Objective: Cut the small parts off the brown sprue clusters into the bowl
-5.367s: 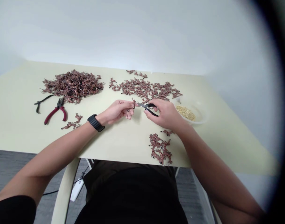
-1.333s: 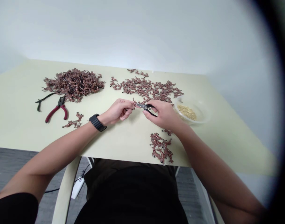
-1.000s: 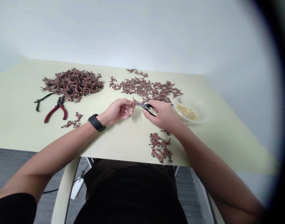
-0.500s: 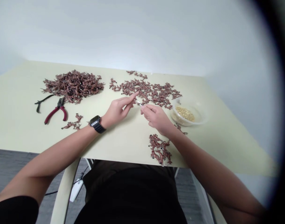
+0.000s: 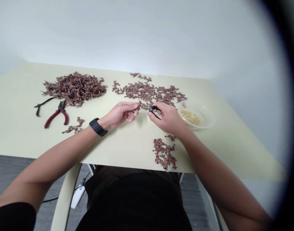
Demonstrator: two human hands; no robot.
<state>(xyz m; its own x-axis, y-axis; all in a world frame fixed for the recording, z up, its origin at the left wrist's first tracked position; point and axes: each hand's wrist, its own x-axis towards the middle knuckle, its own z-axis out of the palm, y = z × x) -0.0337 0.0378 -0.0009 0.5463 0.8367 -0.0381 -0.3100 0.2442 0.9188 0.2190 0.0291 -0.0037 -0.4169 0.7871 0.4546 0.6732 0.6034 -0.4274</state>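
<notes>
Figure point(image 5: 139, 106) sitting between hands, left grip point(image 5: 121, 114) pinching it; right grip point(image 5: 167, 118) wrapping pliers point(image 5: 150, 108), tips reaching figure, contact too small to tell. Risk: fingertip-only hold letting figure twist, slipping pliers nipping left grip. Bowl point(image 5: 205, 119) standing beside right grip; stray knock risking spilled bits point(image 5: 190, 117).

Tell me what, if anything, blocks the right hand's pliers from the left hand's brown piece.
Nothing visible: the pliers in the right hand have their tips at the brown piece held by the left hand; whether they touch is too small to tell.
</notes>
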